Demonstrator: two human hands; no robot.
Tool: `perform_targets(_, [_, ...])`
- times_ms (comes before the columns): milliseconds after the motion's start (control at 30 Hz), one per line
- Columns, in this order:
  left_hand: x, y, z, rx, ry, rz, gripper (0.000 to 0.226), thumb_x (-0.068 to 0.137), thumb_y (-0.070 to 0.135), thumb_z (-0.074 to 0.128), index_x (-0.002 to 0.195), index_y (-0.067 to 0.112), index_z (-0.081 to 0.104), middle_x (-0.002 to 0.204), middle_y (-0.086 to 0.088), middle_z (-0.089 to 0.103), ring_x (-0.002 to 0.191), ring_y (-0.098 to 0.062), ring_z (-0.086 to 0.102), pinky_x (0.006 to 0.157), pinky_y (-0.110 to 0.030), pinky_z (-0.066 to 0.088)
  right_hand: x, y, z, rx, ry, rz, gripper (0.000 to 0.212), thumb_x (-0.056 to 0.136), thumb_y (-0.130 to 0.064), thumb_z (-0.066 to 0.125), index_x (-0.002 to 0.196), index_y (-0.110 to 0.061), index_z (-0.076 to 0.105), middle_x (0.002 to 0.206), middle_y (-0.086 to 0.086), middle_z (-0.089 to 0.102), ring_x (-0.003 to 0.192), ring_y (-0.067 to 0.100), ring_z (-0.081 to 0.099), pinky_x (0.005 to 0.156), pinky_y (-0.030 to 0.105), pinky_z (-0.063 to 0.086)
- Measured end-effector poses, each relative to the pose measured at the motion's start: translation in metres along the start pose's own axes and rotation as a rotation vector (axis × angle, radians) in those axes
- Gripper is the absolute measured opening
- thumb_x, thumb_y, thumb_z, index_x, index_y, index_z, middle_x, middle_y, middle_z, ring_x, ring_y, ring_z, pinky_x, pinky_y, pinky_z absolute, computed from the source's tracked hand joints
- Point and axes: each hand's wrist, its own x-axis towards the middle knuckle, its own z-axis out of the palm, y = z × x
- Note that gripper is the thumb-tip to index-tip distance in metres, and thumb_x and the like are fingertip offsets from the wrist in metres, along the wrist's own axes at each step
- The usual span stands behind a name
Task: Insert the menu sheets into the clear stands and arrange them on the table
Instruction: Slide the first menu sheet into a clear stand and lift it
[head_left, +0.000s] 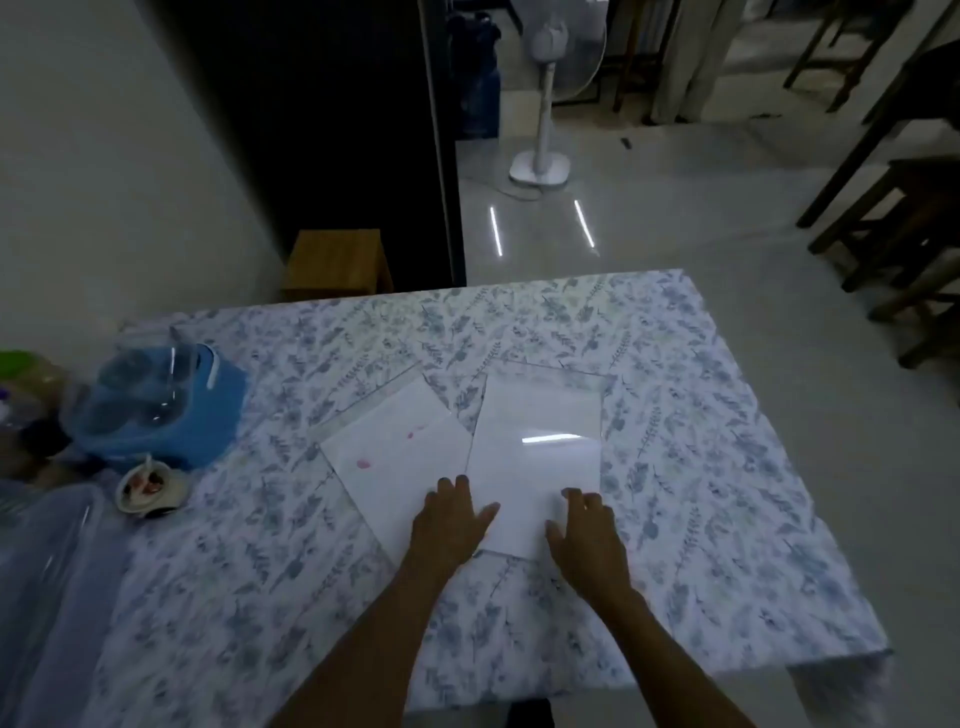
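Observation:
Two clear stands lie flat on the floral tablecloth (675, 415), each with a white menu sheet in or under it. The right stand (540, 441) reflects a bright strip of light. The left stand (395, 452) is turned at an angle, and its sheet bears faint pink marks. My left hand (449, 519) rests with fingers spread on the near edge where the two sheets meet. At the near right corner of the right stand lies my right hand (584, 530), fingers spread, pressing down. Whether either hand pinches a sheet cannot be made out.
A blue cloth under a clear plastic container (156, 400) sits at the table's left, with a small white cup (148, 486) in front of it and clear plastic items (47, 571) at the near left. Beyond the table stand a wooden stool (337, 265), a white pedestal fan (543, 104) and dark chairs (893, 234).

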Motion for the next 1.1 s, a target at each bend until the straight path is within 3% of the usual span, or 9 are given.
perform_targets(67, [0.001, 0.006, 0.008, 0.005, 0.009, -0.047, 0.064, 0.096, 0.055, 0.049, 0.140, 0.011, 0.041, 0.141, -0.017, 0.040, 0.125, -0.037, 0.043, 0.094, -0.046, 0.048, -0.009, 0.008, 0.003, 0.028, 0.107, 0.163, 0.046, 0.088, -0.031, 0.064, 0.126, -0.010, 0.051, 0.124, 0.018, 0.052, 0.108, 0.035, 0.049, 0.078, 0.042, 0.049])
perform_targets(133, [0.002, 0.013, 0.013, -0.007, 0.029, -0.072, 0.062, 0.096, 0.052, 0.051, 0.140, 0.010, 0.040, 0.140, -0.019, 0.039, 0.123, -0.038, 0.044, 0.093, -0.045, 0.048, -0.020, 0.012, 0.006, 0.058, 0.102, 0.311, 0.048, 0.088, -0.033, 0.064, 0.126, -0.008, 0.048, 0.125, 0.020, 0.049, 0.108, 0.037, 0.047, 0.077, 0.042, 0.048])
perform_targets(367, [0.016, 0.022, 0.007, -0.218, 0.000, -0.171, 0.068, 0.090, 0.048, 0.063, 0.142, 0.012, 0.039, 0.137, -0.023, 0.041, 0.122, -0.042, 0.048, 0.101, -0.047, 0.044, -0.007, 0.006, -0.005, 0.338, 0.066, 0.442, 0.047, 0.089, -0.033, 0.063, 0.127, -0.012, 0.043, 0.121, 0.022, 0.049, 0.105, 0.041, 0.054, 0.086, 0.046, 0.049])
perform_targets(600, [0.007, 0.022, -0.021, -0.383, 0.120, -0.113, 0.046, 0.090, 0.043, 0.066, 0.125, 0.014, 0.059, 0.126, -0.016, 0.061, 0.112, -0.031, 0.061, 0.094, -0.035, 0.050, -0.015, 0.003, -0.055, 0.495, 0.218, 0.419, 0.017, 0.092, -0.020, 0.057, 0.107, -0.015, 0.064, 0.106, 0.011, 0.067, 0.087, 0.021, 0.058, 0.073, 0.033, 0.047])
perform_targets(733, [-0.004, 0.034, -0.048, -0.467, 0.237, -0.063, 0.038, 0.090, 0.042, 0.066, 0.118, 0.017, 0.065, 0.121, -0.012, 0.066, 0.106, -0.027, 0.064, 0.088, -0.033, 0.052, -0.026, -0.017, -0.099, 0.607, 0.331, 0.401, 0.015, 0.093, -0.021, 0.056, 0.102, -0.019, 0.068, 0.096, -0.001, 0.071, 0.082, 0.013, 0.063, 0.061, 0.020, 0.043])
perform_targets(833, [-0.014, 0.046, -0.073, -0.498, 0.329, -0.007, 0.033, 0.091, 0.044, 0.063, 0.112, 0.019, 0.066, 0.117, -0.013, 0.065, 0.104, -0.029, 0.063, 0.085, -0.033, 0.051, -0.029, -0.036, -0.128, 0.683, 0.428, 0.409, 0.009, 0.091, -0.027, 0.059, 0.096, -0.025, 0.067, 0.086, -0.006, 0.070, 0.076, 0.007, 0.062, 0.057, 0.023, 0.046])
perform_targets(967, [-0.025, 0.056, -0.102, -0.571, 0.374, 0.067, 0.043, 0.091, 0.056, 0.058, 0.117, 0.022, 0.061, 0.120, -0.011, 0.060, 0.106, -0.027, 0.062, 0.084, -0.034, 0.051, -0.031, -0.059, -0.156, 0.776, 0.516, 0.364, 0.017, 0.088, -0.040, 0.066, 0.099, -0.027, 0.067, 0.087, -0.017, 0.066, 0.081, -0.004, 0.059, 0.061, 0.021, 0.043])
perform_targets(1100, [-0.032, 0.066, -0.123, -0.551, 0.434, 0.107, 0.062, 0.087, 0.072, 0.050, 0.124, 0.023, 0.057, 0.122, -0.004, 0.058, 0.115, -0.022, 0.056, 0.083, -0.031, 0.045, -0.024, -0.070, -0.172, 0.781, 0.558, 0.292, 0.031, 0.083, -0.048, 0.070, 0.107, -0.030, 0.064, 0.097, -0.010, 0.070, 0.089, 0.001, 0.064, 0.074, 0.029, 0.051])
